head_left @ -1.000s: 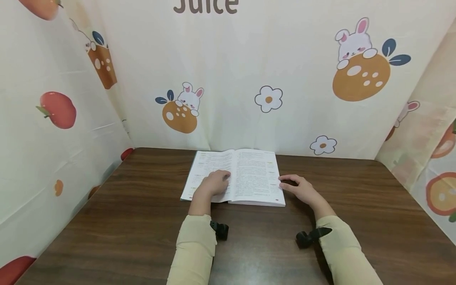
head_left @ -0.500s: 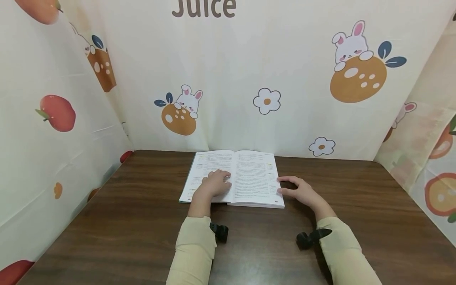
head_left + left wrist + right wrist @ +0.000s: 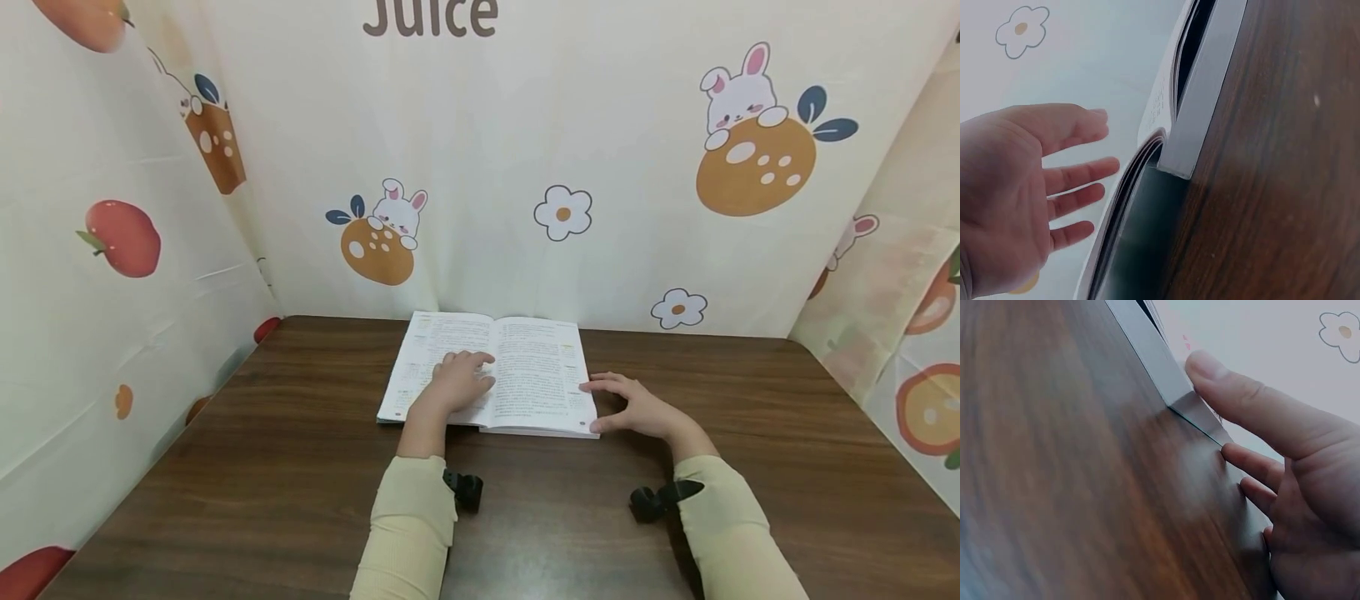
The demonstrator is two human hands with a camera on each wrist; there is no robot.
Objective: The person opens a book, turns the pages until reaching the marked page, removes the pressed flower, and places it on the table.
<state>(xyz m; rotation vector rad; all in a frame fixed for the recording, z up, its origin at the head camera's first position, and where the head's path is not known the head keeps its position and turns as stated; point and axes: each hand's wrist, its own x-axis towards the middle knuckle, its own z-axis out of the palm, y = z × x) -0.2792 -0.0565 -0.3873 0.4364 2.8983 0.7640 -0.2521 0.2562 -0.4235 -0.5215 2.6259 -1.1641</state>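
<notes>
An open book (image 3: pixel 532 375) with printed pages lies at the back of the table. My left hand (image 3: pixel 453 387) is over its left page near the spine, fingers spread and loosely extended. In the left wrist view, that left hand (image 3: pixel 1016 187) shows its palm with nothing held, and the book's curved pages (image 3: pixel 1161 106) and dark green cover (image 3: pixel 1150 231) show beyond the fingertips. At the book's right edge is my right hand (image 3: pixel 641 408), its thumb by the near corner. In the right wrist view, the thumb (image 3: pixel 1207 365) touches the page corner and the index fingertip reaches the cover's edge.
The brown wooden table (image 3: pixel 247 467) extends in front of the book and to both sides. A cream curtain (image 3: pixel 480 167) with printed rabbits and fruit hangs right behind the book. Each wrist bears a small black camera (image 3: pixel 468 492).
My left hand has uncurled its fingers and shifted slightly toward the spine. My right thumb has moved down to the near corner, away from the fingers. The left pages sit slightly higher.
</notes>
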